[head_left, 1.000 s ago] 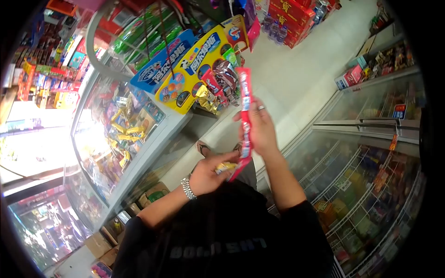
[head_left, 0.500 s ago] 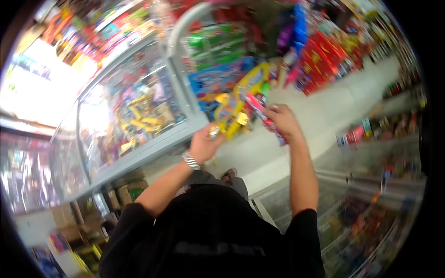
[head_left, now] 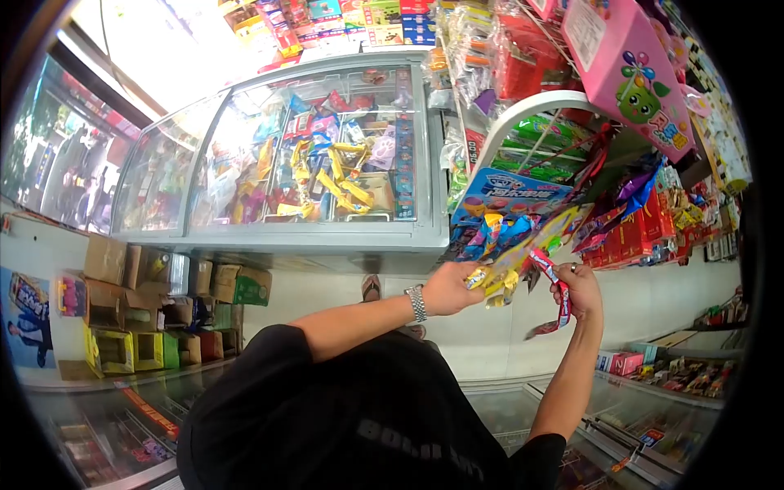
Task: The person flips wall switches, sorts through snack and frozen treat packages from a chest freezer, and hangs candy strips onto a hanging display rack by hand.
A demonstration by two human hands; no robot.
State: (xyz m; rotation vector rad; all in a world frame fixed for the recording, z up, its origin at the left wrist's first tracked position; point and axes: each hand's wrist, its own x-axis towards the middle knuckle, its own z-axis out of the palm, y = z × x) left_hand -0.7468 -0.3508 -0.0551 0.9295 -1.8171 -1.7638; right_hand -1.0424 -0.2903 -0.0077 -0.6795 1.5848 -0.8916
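My left hand (head_left: 452, 289), with a metal watch (head_left: 415, 303) on its wrist, is closed on a small yellow-and-white wrapped packet (head_left: 477, 278). Right beside it are more yellow packets (head_left: 505, 287) and a blurred yellow display card (head_left: 527, 255). My right hand (head_left: 581, 291) grips a strip of red wrapped packets (head_left: 563, 302), which bends downward below the fingers. The top end of that strip lies close to the yellow card. Just beyond the hands, a blue display card (head_left: 510, 193) hangs on a rack with colourful packets (head_left: 498, 235) below it.
A glass-topped freezer (head_left: 327, 237) full of wrapped goods stands at the left. A pink box (head_left: 633, 82) juts out at upper right. Cardboard boxes (head_left: 106, 260) are stacked at lower left. Glass cases (head_left: 694, 433) line the near side. A foot (head_left: 371, 287) shows on the pale floor.
The view has turned and sharpened, so the freezer appears more level and the hands lie further right and lower. Both hands still hold their packets beside the yellow card.
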